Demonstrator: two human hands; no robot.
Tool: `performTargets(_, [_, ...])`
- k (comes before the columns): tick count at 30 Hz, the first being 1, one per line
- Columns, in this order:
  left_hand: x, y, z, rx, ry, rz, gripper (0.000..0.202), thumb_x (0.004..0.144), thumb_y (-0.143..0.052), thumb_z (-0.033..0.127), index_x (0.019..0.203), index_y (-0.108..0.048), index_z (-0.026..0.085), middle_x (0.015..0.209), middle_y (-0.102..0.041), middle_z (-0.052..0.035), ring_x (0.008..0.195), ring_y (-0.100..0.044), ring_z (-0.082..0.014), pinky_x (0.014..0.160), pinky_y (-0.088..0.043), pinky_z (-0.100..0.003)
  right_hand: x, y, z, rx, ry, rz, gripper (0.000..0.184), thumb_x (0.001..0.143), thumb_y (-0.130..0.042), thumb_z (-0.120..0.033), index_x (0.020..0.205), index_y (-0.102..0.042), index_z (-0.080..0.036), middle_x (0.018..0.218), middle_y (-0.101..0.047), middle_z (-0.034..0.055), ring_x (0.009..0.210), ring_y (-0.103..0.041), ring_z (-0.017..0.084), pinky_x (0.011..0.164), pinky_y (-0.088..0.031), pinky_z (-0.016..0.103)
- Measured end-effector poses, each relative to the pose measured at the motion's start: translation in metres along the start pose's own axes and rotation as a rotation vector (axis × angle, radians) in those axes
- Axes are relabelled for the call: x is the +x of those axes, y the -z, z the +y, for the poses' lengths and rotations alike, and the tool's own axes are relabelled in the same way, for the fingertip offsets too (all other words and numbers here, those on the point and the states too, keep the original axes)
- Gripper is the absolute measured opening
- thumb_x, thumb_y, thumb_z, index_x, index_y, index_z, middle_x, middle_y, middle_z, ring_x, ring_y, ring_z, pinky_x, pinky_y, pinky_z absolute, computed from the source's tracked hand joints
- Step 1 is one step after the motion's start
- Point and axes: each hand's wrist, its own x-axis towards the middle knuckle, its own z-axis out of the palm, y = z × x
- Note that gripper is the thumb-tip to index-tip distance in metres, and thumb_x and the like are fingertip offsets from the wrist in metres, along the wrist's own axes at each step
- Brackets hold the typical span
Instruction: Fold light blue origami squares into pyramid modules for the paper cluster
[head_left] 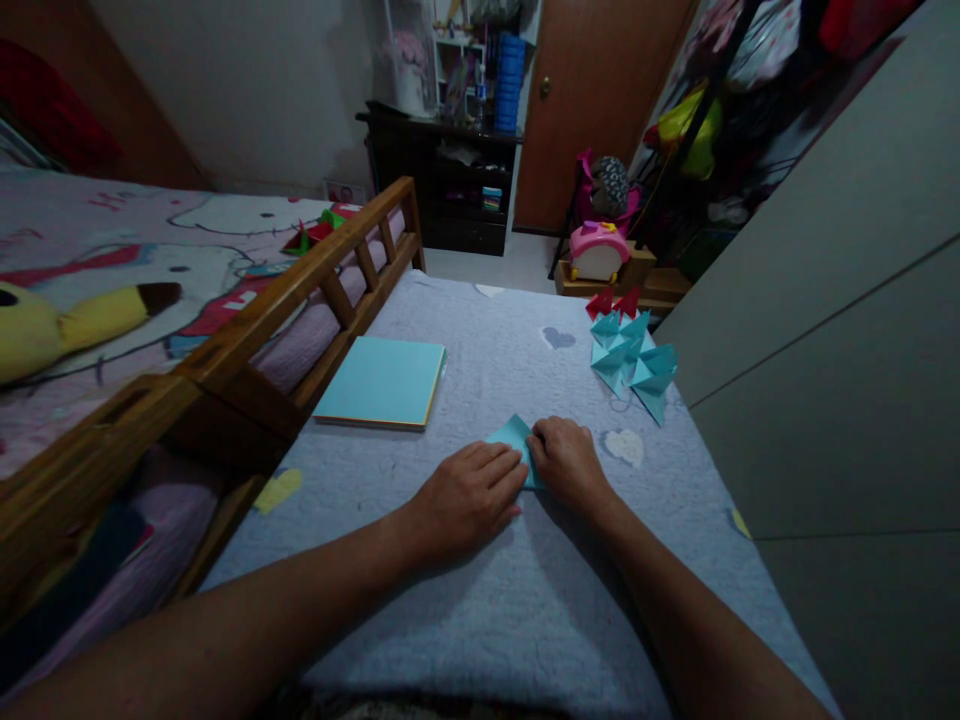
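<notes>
A small folded piece of light-blue origami paper (514, 430) lies on the pale blue quilted cover, partly hidden by both hands. My left hand (471, 490) rests over its left side, fingers together and stretched out flat on it. At its right edge my right hand (568, 455) has the fingers curled in, gripping or pressing the paper. Left of the hands sits a square stack of coloured paper (386, 380) with a light-blue sheet on top. Several folded light-blue paper figures (626, 350) stand at the right, with red folded figures (611, 303) just behind them.
A wooden bed rail (300, 285) runs along the left, with a yellow plush toy (82, 325) on the printed bedding beyond. A pale cabinet panel (832, 350) borders the right side. Farther back are a dark shelf unit (442, 185), a pink toy case (598, 252) and a wooden door (589, 120).
</notes>
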Motion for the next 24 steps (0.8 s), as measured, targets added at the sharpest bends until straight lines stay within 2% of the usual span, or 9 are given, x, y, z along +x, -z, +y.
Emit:
performTargets(4, [-0.005,-0.0071,0.0021,0.043,0.033,-0.09,0.05,0.098,-0.056,0.039,0.139,-0.048,0.011,0.141,-0.057,-0.0163,0.131,-0.051,-0.0292,0.111,-0.041,-0.042,0.0007,-0.0004,0.0007,-0.011,0.013,0.004,0.023,0.098,-0.049,-0.024,0.091,-0.07,-0.017,0.097,-0.073,0.009,0.091,-0.063,0.021,0.075,-0.031,0.032])
performTargets(8, [-0.0068,-0.0103,0.0013,0.058,0.05,-0.157,0.054,0.098,-0.056,0.043,0.141,-0.046,0.012,0.146,-0.052,-0.0168,0.137,-0.046,-0.0303,0.113,-0.038,-0.042,0.0006,-0.0008,0.0002,-0.021,0.004,0.009,0.024,0.098,-0.048,-0.024,0.09,-0.07,-0.018,0.096,-0.073,0.0089,0.09,-0.063,0.021,0.074,-0.031,0.032])
performTargets(18, [-0.0078,-0.0085,0.0022,0.028,0.06,-0.183,0.061,0.097,-0.057,0.049,0.144,-0.044,0.012,0.148,-0.049,-0.0182,0.139,-0.043,-0.0317,0.116,-0.032,-0.042,-0.0027,0.0028,-0.0056,-0.06,-0.009,0.032,0.025,0.098,-0.048,-0.025,0.09,-0.07,-0.017,0.096,-0.073,0.0104,0.092,-0.064,0.023,0.076,-0.031,0.035])
performTargets(24, [-0.0093,-0.009,0.0018,0.008,0.04,-0.182,0.059,0.095,-0.059,0.053,0.142,-0.048,0.02,0.15,-0.046,-0.0177,0.14,-0.041,-0.0359,0.113,-0.034,-0.047,-0.0046,0.0055,-0.0086,-0.069,-0.03,0.046,0.021,0.097,-0.049,-0.024,0.092,-0.068,-0.017,0.097,-0.072,0.01,0.095,-0.063,0.024,0.077,-0.031,0.035])
